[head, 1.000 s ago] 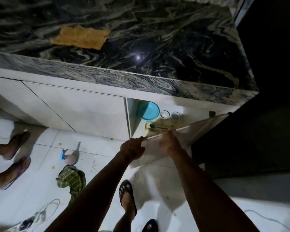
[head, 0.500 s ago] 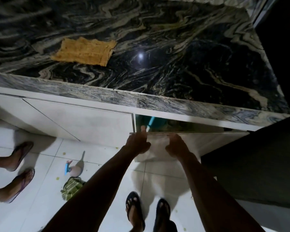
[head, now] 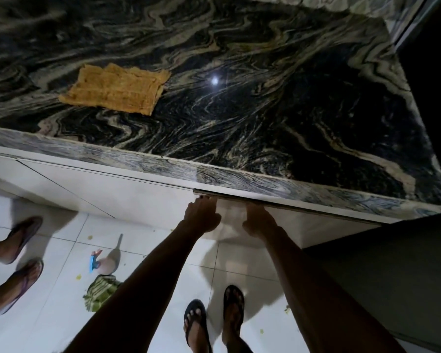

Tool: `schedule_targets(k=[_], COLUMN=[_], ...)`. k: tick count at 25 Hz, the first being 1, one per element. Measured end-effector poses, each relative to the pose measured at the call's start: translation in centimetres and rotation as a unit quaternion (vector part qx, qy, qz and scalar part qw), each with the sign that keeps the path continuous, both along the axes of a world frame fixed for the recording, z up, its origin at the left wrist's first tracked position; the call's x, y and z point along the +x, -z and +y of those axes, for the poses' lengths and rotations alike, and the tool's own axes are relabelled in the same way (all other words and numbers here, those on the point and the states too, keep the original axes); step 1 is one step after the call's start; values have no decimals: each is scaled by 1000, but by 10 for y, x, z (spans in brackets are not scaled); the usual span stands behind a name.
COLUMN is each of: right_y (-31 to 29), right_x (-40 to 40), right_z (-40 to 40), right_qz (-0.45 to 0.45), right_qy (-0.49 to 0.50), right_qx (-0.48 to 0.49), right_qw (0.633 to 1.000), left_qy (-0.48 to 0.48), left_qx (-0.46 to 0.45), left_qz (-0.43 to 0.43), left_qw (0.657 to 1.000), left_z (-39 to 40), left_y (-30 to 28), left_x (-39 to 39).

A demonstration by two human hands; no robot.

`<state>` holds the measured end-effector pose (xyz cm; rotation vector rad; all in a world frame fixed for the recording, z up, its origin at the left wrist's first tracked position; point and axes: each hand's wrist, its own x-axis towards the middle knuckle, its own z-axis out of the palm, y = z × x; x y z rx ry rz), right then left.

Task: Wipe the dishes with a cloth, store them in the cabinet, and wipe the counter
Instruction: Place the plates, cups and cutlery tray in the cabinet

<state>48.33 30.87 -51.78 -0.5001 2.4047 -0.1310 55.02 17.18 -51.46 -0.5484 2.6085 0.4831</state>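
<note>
An orange cloth (head: 117,89) lies flat on the dark marbled counter (head: 278,103), left of centre. Below the counter's front edge a white cabinet door (head: 303,220) stands almost flush with the cabinet front. My left hand (head: 201,216) and my right hand (head: 259,221) both press on the door near its top edge, fingers pointing at the counter. The dishes inside the cabinet are hidden behind the door.
Other closed white cabinet doors (head: 99,189) run to the left. On the white tiled floor lie a green checked rag (head: 101,293) and a small bottle with a blue cap (head: 105,262). Another person's sandalled feet (head: 21,261) stand at the left. A dark wall is at the right.
The cabinet door has swung from wide open to nearly shut under both hands. The teal bowl and cups inside are no longer visible. My view has risen toward the counter.
</note>
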Motion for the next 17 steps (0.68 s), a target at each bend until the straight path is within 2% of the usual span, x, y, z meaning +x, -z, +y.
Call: schedule_targets(k=[6,10,14,17], right_y=[-4,-23,-50,-91], right_x=[-3,3,21,37], right_z=[-5,-4,-7,-29], right_qz=[8,10,69,139], right_qy=[-11,6,-22,-42], right_qx=[30,34,9,-25], right_qw=[999,999,997,989], left_qy=[-1,1,14,9], left_qx=[29,27,-3,-16], left_qz=[-12,14,31,89], left_qw=[999,1000,999,996], left_z=[-4,-7,-21,-38], left_y=[1,-6,-25,-53], left_x=[-3,9,33,51])
